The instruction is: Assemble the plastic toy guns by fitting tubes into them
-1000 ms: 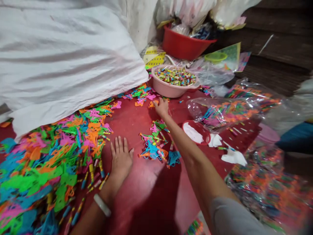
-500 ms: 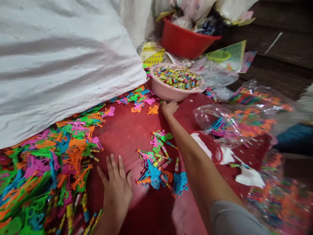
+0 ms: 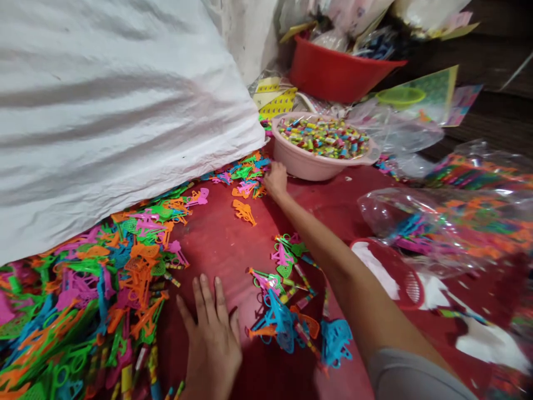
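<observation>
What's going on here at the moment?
A person's left hand lies palm down on the red surface, between a large heap of colourful plastic pieces and a smaller cluster. The right hand is at more pieces beside the pink tub; whether it grips any is hidden. Small multicoloured bits fill the tub.

Indoor light middling; exact source I can't tell. White cloth brightest, soft grey shadows along its folds. Pale sheen on red surface beside my left hand; dark shadow near bottom edge. Small glints on clear plastic bags. Shade under pink basin. Upper right corner nearly black. My right hand soft, finger detail lost. Right edge smeared, stretched wide; bags there blurred. Middle fairly clear, colours vivid.
</observation>
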Motion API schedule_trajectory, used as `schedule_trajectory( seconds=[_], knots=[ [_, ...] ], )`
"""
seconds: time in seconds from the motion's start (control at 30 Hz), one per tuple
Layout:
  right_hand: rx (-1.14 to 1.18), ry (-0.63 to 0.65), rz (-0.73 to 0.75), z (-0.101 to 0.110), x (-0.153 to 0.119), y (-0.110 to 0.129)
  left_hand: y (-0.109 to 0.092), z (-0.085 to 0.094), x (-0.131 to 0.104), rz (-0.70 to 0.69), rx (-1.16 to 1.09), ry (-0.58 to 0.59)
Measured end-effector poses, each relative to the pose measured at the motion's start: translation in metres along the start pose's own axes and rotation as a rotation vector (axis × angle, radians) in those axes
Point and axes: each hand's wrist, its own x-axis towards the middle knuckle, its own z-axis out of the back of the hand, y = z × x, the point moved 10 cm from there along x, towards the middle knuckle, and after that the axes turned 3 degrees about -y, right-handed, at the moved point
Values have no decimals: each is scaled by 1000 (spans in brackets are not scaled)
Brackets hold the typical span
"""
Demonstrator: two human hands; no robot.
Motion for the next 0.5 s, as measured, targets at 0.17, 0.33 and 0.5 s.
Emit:
schedule_trajectory(
  seconds=[0.17,0.33,0.5],
  knots=[
    [-182,97,259,1,16,7,0,1,1,40,-29,25],
    [-301,216,449,9,4,3,0,1,1,51,-32,47],
    [-297,309,498,19,-9,9,1,2,1,47,-26,11]
  ],
)
